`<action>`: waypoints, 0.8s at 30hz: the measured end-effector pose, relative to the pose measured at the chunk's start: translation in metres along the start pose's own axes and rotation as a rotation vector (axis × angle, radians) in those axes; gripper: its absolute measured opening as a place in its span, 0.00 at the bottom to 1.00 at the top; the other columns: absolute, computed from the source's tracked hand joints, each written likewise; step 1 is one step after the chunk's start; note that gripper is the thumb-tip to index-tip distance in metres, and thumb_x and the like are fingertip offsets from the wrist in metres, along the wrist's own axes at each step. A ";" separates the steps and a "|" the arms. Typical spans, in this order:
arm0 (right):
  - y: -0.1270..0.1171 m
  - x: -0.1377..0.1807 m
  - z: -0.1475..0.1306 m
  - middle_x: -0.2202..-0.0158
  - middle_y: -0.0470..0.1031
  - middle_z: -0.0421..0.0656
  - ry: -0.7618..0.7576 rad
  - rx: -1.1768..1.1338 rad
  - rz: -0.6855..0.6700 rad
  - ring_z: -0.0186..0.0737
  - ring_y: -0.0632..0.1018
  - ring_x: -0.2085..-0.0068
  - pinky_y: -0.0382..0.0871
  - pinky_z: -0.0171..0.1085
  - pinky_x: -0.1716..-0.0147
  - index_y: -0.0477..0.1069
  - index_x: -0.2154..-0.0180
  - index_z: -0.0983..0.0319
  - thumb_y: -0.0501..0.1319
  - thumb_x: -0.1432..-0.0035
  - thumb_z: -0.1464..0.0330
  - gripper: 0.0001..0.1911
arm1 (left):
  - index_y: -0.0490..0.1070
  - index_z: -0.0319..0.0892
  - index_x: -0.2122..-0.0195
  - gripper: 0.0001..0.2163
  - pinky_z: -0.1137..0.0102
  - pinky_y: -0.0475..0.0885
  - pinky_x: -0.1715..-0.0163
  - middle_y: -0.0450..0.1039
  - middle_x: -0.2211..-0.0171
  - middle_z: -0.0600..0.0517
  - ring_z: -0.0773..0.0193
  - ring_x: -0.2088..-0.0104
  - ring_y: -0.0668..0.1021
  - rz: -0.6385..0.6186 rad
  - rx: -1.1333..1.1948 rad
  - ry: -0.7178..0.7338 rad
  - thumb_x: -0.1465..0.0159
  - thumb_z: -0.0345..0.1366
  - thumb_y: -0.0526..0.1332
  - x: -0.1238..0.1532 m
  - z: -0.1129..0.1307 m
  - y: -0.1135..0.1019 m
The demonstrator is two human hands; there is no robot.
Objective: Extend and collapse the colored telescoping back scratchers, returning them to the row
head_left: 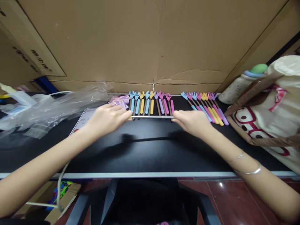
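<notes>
Both hands are closed on the two ends of a thin silvery rod [152, 117], stretched level above the black table. My left hand [108, 117] grips its left end and my right hand [191, 122] its right end; the fingers hide what the ends look like. Just behind the rod lies a row of back scratchers [147, 107] with small hand-shaped heads and blue, yellow, purple and pink handles. Beyond my right hand, a second group of back scratchers [214, 113] lies slanted and close together, partly covered by that hand.
A phone [81, 120] showing a timer lies by my left wrist, near clear plastic bags [58, 103] and pink printed cards [119, 100]. A cream cartoon bag [276, 115] and a bottle [239, 84] stand right. Cardboard [140, 40] rises behind; the table's front edge [150, 175] is pale.
</notes>
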State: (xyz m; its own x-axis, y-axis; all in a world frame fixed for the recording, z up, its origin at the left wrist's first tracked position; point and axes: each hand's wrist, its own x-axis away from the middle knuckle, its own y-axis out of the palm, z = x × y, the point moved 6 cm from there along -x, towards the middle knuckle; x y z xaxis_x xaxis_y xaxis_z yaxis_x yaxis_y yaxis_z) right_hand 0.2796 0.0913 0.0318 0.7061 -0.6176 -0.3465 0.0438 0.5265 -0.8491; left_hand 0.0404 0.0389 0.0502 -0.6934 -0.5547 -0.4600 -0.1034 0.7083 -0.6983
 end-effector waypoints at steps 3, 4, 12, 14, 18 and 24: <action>0.010 0.022 0.046 0.76 0.74 0.44 0.052 0.078 -0.003 0.37 0.72 0.75 0.44 0.35 0.77 0.68 0.71 0.60 0.43 0.31 0.56 0.25 | 0.68 0.44 0.72 0.17 0.67 0.59 0.75 0.71 0.78 0.53 0.63 0.73 0.74 -0.099 -0.051 -0.088 0.28 0.37 0.47 0.028 -0.037 0.004; 0.014 0.032 0.062 0.76 0.74 0.44 0.086 0.091 -0.029 0.38 0.72 0.75 0.45 0.35 0.76 0.67 0.72 0.60 0.43 0.31 0.56 0.25 | 0.67 0.44 0.73 0.18 0.67 0.58 0.75 0.69 0.78 0.53 0.64 0.73 0.73 -0.130 -0.063 -0.115 0.27 0.38 0.45 0.039 -0.049 0.004; 0.022 0.110 0.153 0.65 0.79 0.53 0.450 0.102 -0.273 0.43 0.74 0.66 0.52 0.37 0.73 0.68 0.68 0.59 0.54 0.38 0.60 0.12 | 0.59 0.43 0.75 0.20 0.65 0.53 0.74 0.60 0.78 0.53 0.63 0.72 0.66 -0.177 -0.008 -0.335 0.30 0.40 0.38 0.108 -0.122 0.000; 0.020 0.115 0.154 0.65 0.79 0.53 0.460 0.088 -0.303 0.44 0.75 0.65 0.54 0.37 0.73 0.68 0.68 0.59 0.55 0.38 0.62 0.09 | 0.59 0.44 0.75 0.19 0.65 0.54 0.75 0.61 0.78 0.52 0.62 0.72 0.66 -0.183 0.004 -0.318 0.29 0.40 0.38 0.108 -0.122 0.004; 0.019 0.113 0.148 0.65 0.78 0.52 0.434 0.041 -0.293 0.44 0.74 0.66 0.55 0.37 0.72 0.67 0.68 0.58 0.53 0.37 0.61 0.10 | 0.62 0.45 0.75 0.20 0.65 0.55 0.75 0.64 0.77 0.51 0.62 0.71 0.69 -0.164 -0.012 -0.258 0.29 0.40 0.40 0.102 -0.120 0.018; 0.034 0.114 0.146 0.60 0.80 0.53 0.357 -0.055 -0.259 0.45 0.77 0.64 0.58 0.38 0.70 0.70 0.63 0.58 0.53 0.35 0.60 0.11 | 0.70 0.43 0.71 0.25 0.66 0.62 0.71 0.71 0.75 0.49 0.62 0.71 0.72 -0.181 -0.169 -0.115 0.27 0.38 0.37 0.104 -0.113 0.040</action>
State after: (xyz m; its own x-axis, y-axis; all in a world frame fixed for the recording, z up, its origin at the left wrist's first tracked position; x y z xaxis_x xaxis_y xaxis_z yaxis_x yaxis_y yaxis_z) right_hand 0.4649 0.1240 0.0215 0.3877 -0.8933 -0.2274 0.1429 0.3020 -0.9426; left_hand -0.1160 0.0587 0.0367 -0.5677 -0.7184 -0.4020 -0.3426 0.6503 -0.6781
